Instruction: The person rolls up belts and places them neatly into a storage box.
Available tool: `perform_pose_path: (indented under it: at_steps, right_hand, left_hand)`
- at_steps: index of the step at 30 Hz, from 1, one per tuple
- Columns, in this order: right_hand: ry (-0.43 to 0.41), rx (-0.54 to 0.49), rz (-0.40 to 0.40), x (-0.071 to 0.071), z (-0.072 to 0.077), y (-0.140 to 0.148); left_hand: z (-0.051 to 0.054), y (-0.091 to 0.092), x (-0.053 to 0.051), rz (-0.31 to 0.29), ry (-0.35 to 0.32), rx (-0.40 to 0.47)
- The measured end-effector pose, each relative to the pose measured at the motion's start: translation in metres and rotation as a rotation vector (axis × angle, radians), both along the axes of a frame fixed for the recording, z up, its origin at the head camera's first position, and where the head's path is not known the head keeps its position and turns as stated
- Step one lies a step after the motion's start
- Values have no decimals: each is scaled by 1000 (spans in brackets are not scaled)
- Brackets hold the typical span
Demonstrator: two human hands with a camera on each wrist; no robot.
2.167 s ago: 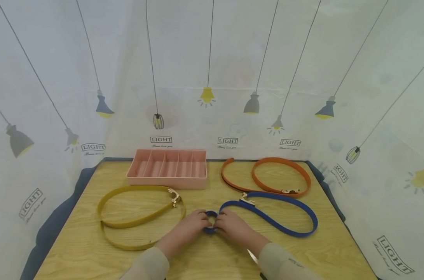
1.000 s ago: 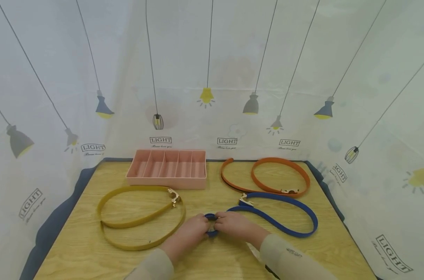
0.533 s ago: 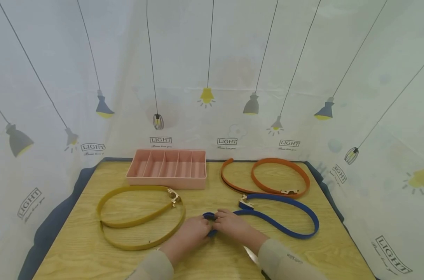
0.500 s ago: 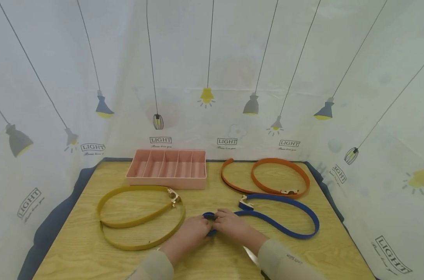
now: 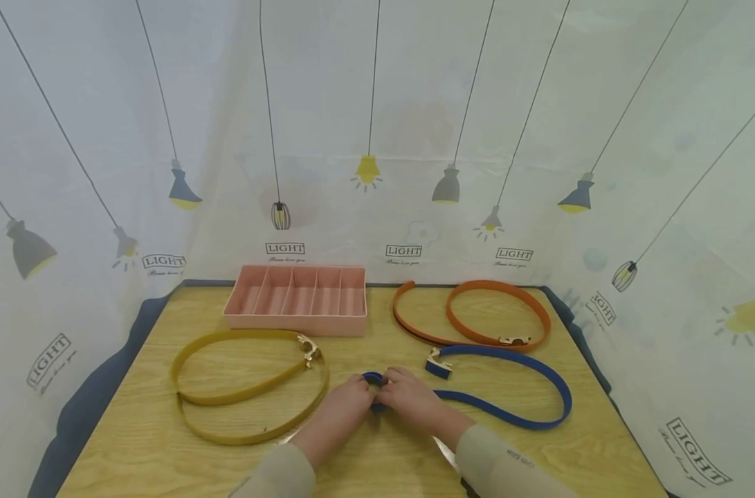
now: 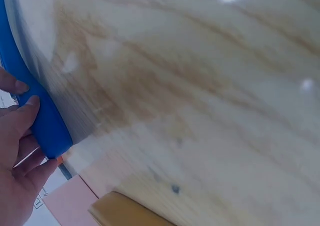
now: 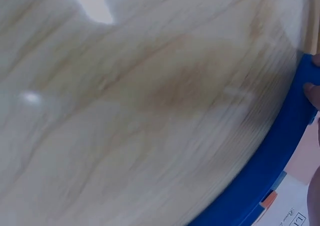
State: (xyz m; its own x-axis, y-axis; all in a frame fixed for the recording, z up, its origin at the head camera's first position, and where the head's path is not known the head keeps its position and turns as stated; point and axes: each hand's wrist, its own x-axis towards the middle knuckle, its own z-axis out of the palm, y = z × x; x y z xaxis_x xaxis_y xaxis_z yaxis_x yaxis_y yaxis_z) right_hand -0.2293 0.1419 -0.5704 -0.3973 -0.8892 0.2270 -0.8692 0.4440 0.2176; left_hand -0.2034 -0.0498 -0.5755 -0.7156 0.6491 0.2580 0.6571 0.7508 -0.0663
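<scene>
A long, flat belt of smooth blue material (image 6: 47, 121) is in both hands, near the middle of a pale yellow wood-grain surface (image 5: 365, 463). The left hand (image 5: 347, 401) has its thumb and fingers clamped on the belt; in the left wrist view, the thumb presses on the blue face. The right hand (image 5: 410, 399) lies just beside it, its fingers also clamped on the belt, with the thumb on the band in the right wrist view. Between the two hands the belt bends into a small ring, partly hidden by them. From the right hand the rest of the band runs right, turns in a wide loop and comes back to its gold-coloured metal buckle (image 5: 437, 361), which rests on the surface, near the right hand.

To the left lies a mustard-yellow belt (image 5: 240, 335) in overlapping loops, a gold-coloured metal buckle at their far right. Beyond it, at the far left, stands a pink rectangular tray (image 5: 296, 324) with five compartments side by side. At the far right an orange belt (image 5: 498, 284) lies in a round loop, its free end curving off to the left.
</scene>
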Motion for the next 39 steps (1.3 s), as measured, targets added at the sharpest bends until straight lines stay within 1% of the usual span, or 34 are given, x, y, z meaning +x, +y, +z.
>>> perform_pose_path:
  at_steps: [3,5,7,9,12,15,18,20,22,25,28,30,32,35,37,39]
  right_hand:
    - [-21,54,20,-4,1,9]
    - [-32,86,47,-6,2,15]
    - [-20,126,78,-8,4,20]
    - [6,173,105,-9,6,24]
    - [55,241,131,-12,9,25]
    - [103,286,150,-14,10,24]
    - [158,314,159,-15,9,22]
    - [179,317,155,-15,8,21]
    - [197,312,157,-15,6,20]
    - [173,267,164,-14,4,19]
    - [152,221,174,-12,4,17]
    - [160,211,169,-11,5,17]
    - [171,214,161,-10,5,16]
    - [180,216,148,-9,5,14]
    - [194,214,140,-8,3,13]
    - [220,210,130,-7,1,10]
  left_hand:
    - [0,0,-2,-8,-13,-20]
    - [0,-1,-3,-22,-13,-39]
    - [1,-2,-4,-41,-2,-61]
    - [3,-3,-4,-64,8,-82]
    - [6,-3,-2,-99,2,-122]
    - [9,-2,0,-119,-37,-147]
    - [10,-1,2,-127,-73,-157]
    - [10,-2,2,-136,-85,-157]
    - [9,-4,2,-158,-83,-159]
    - [6,-8,1,-208,-64,-147]
    - [4,-13,0,-245,-13,-134]
    - [3,-15,-2,-260,34,-122]
    - [2,-17,-4,-260,75,-107]
    - [-1,-18,-7,-262,111,-76]
    - [-2,-18,-7,-253,100,-48]
    - [-4,-18,-7,-231,65,-29]
